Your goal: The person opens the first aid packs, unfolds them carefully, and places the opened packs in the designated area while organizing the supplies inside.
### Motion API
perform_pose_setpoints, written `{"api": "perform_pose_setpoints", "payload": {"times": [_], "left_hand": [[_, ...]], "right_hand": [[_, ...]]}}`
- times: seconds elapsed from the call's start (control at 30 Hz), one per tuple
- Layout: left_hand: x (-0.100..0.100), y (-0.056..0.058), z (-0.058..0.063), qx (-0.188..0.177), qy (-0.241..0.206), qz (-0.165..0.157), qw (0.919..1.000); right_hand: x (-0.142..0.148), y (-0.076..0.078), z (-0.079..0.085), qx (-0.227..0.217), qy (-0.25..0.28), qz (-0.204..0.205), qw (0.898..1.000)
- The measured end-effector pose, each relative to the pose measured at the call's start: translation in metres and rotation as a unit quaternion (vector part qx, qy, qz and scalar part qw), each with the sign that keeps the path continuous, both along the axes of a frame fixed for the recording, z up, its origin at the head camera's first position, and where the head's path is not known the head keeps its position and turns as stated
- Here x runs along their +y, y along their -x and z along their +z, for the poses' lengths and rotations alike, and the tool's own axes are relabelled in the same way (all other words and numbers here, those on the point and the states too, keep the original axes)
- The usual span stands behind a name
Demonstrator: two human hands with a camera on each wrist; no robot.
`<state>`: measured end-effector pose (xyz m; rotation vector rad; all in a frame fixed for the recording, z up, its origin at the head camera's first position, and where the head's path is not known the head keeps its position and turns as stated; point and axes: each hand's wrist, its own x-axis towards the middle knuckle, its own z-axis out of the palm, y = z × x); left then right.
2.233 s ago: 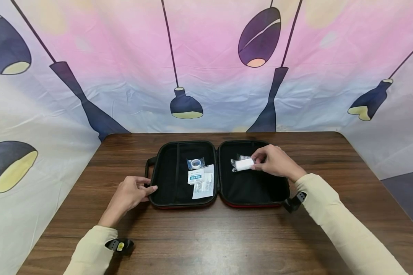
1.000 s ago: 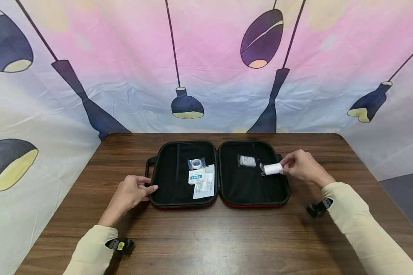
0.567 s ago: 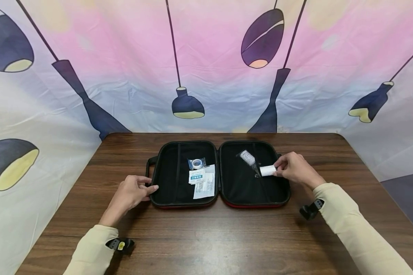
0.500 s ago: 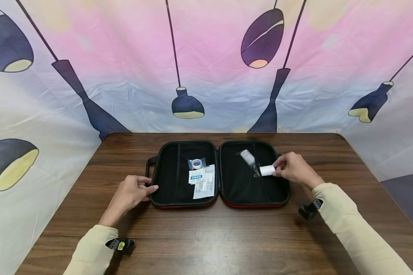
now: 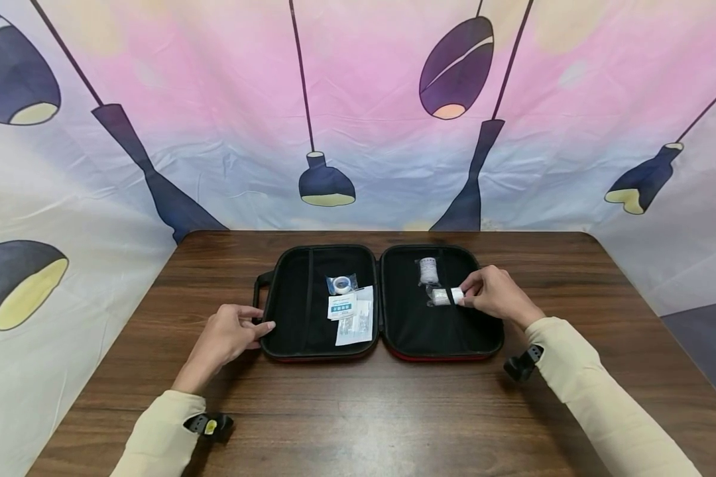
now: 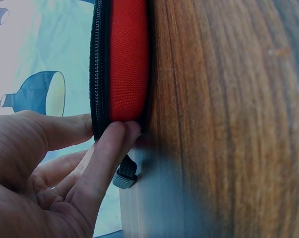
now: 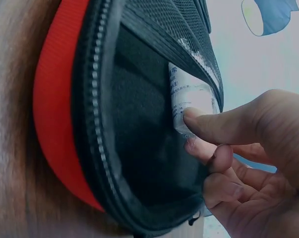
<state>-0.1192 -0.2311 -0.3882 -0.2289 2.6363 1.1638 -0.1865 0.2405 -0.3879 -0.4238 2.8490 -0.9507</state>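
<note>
An opened red zip case with a black lining (image 5: 438, 334) lies on the table, spread like a book. My left hand (image 5: 227, 334) pinches its left rim, thumb on the zip edge and fingers against the red side (image 6: 129, 64). With thumb and fingertips my right hand (image 5: 495, 291) pinches a plastic-wrapped bandage roll (image 7: 189, 96). The far part of that roll sits under the edge of the mesh pocket (image 7: 161, 25) in the case's right half. A second wrapped bandage roll (image 5: 428, 271) lies behind it under the mesh.
In the left half lie a bagged roll of tape (image 5: 342, 285), a small white-and-blue packet (image 5: 342, 307) and a white paper packet (image 5: 358, 330). A black carry handle (image 5: 260, 285) sticks out at the left. The wooden table (image 5: 358, 411) ends before a patterned cloth backdrop (image 5: 382, 185).
My right hand first carried the bandage roll rightward, then moved it left and under the mesh edge. The other roll turned more upright. My left hand stayed on the rim.
</note>
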Motion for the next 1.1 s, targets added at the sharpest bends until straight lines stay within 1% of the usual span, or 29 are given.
{"api": "perform_pose_setpoints", "payload": {"times": [0.33,0.43,0.63,0.93,1.1], "left_hand": [[0.0005,-0.0002,-0.0001,0.002,-0.005,-0.003,1.0],[0.0001,-0.0002,0.0001,0.001,-0.005,-0.002,1.0],[-0.0003,-0.0004,-0.0004,0.0,-0.003,-0.002,1.0],[-0.0004,-0.0007,-0.0009,0.005,-0.01,0.003,0.9999],[0.001,-0.0012,-0.0013,0.005,-0.009,0.004,0.9999]], "right_hand": [[-0.0087,0.0014,-0.0044,0.002,0.015,0.002,1.0],[-0.0093,0.0012,-0.0043,-0.003,0.013,0.004,1.0],[-0.0074,0.0014,-0.0017,-0.023,0.014,-0.006,1.0],[-0.0104,0.0027,-0.0044,-0.023,0.025,0.002,0.999],[-0.0081,0.0015,0.0026,-0.019,0.016,0.001,1.0]]}}
